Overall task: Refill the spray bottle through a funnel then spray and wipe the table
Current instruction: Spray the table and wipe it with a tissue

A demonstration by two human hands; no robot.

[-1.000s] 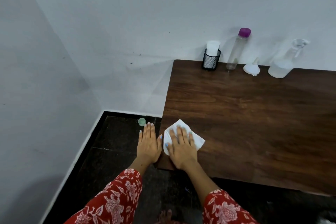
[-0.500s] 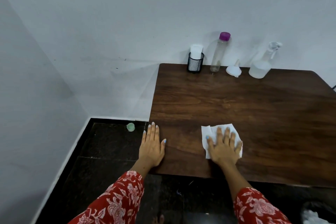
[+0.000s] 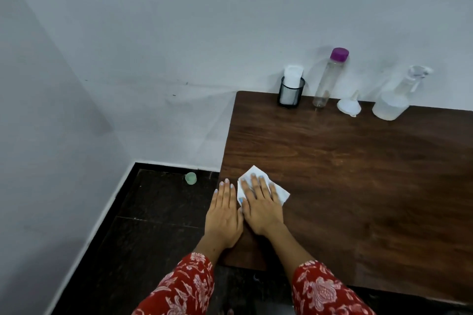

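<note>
Half a second ago the right hand pressed the white folded paper tissue well out on the dark brown wooden table, apart from the left hand. Now it has swept the tissue back to the table's near left corner, and the two hands lie side by side, almost touching. The right hand's fingers are straight and slightly spread, flat on the tissue. The left hand stays flat at the table's left edge, fingers straight and close together.

Both forearms wear red sleeves with a white floral print. On the black tiled floor left of the table lies a small pale green cap.

Along the far edge, against the white wall, stand in a row from left to right: a black mesh cup holding white tissues, a tall clear bottle with a purple cap, a white plastic funnel turned mouth down, and the clear plastic spray bottle, with liquid in its lower part. Nothing stands between the hands and these.

No readable writing shows on any item.
</note>
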